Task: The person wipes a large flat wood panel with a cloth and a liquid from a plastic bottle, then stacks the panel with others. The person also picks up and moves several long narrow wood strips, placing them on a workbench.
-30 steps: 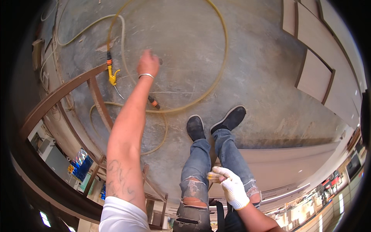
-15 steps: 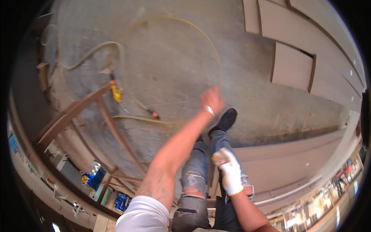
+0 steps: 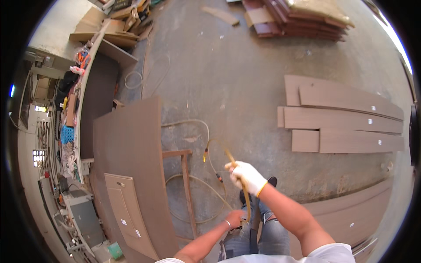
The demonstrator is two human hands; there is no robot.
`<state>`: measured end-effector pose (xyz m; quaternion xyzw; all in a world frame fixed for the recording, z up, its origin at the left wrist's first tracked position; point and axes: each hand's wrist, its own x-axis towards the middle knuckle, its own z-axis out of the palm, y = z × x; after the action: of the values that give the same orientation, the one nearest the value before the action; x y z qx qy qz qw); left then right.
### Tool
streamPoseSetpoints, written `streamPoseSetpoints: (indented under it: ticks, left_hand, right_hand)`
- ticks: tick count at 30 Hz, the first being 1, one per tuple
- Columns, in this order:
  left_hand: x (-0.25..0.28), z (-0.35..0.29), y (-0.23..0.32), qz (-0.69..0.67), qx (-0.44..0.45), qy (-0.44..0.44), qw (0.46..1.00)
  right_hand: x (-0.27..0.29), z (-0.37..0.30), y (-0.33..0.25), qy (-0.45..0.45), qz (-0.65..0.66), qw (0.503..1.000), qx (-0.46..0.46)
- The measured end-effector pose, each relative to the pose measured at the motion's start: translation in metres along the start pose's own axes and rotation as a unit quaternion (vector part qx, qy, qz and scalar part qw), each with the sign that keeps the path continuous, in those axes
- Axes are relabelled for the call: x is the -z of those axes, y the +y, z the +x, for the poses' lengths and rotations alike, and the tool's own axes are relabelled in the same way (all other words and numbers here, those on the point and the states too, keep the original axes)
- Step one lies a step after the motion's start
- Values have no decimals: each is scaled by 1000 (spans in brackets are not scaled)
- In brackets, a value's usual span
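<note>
My right hand (image 3: 246,175), in a white glove, is closed around a yellowish hose (image 3: 228,154) and holds it up in front of me. The hose arcs over from the glove to a yellow fitting (image 3: 205,155) that hangs at its end. Below the glove the hose runs down to my left hand (image 3: 234,218), which is bare with a bracelet at the wrist and is closed on the lower part, close to my jeans-clad legs (image 3: 263,228). More hose (image 3: 193,179) lies looped on the concrete floor.
A large brown panel (image 3: 131,162) and a smaller door panel (image 3: 127,210) lie at left beside a wooden frame (image 3: 186,188). Long brown boards (image 3: 346,118) lie on the floor at right. A cluttered workbench (image 3: 70,114) runs along the left, and stacked boards (image 3: 302,17) lie at the top.
My left arm, stretched out toward the floor before, has drawn back to my lap. My gloved right hand has risen and now grips the hose. The view has swung round.
</note>
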<state>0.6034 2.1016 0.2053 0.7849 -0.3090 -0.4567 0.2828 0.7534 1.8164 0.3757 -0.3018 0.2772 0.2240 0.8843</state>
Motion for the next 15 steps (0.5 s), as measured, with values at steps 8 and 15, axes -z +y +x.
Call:
streamPoseSetpoints:
  ticks: [8, 15]
  left_hand:
    - [281, 44, 178, -859, 7, 98, 502]
    - [354, 112, 217, -706, 116, 185, 674]
  right_hand:
    - [-14, -203, 129, -61, -465, 880, 74]
    - [67, -249, 155, 53, -481, 872, 75]
